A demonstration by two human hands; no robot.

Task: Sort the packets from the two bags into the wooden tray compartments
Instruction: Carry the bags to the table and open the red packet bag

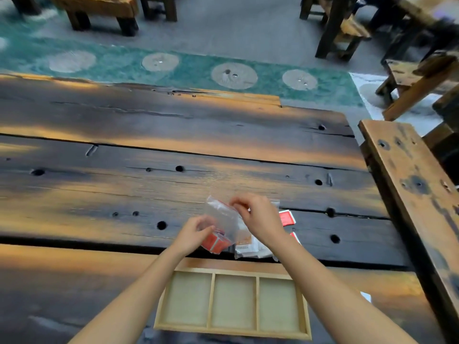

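Observation:
A clear plastic bag (221, 214) with orange-red packets (215, 242) at its bottom is held up above the table. My left hand (196, 233) grips its lower left side. My right hand (255, 217) pinches its top edge. A second clear bag with white packets (249, 247) lies flat on the table just behind the tray, under my right wrist. Two red packets (286, 218) lie loose to the right of my right hand. The wooden tray (232, 330) with three compartments sits near me; all three show bare bottoms.
The dark plank table (149, 150) has round holes and gaps between boards. A wooden bench (417, 194) runs along the right side. A small white scrap (366, 296) lies right of the tray. More benches stand on the floor beyond.

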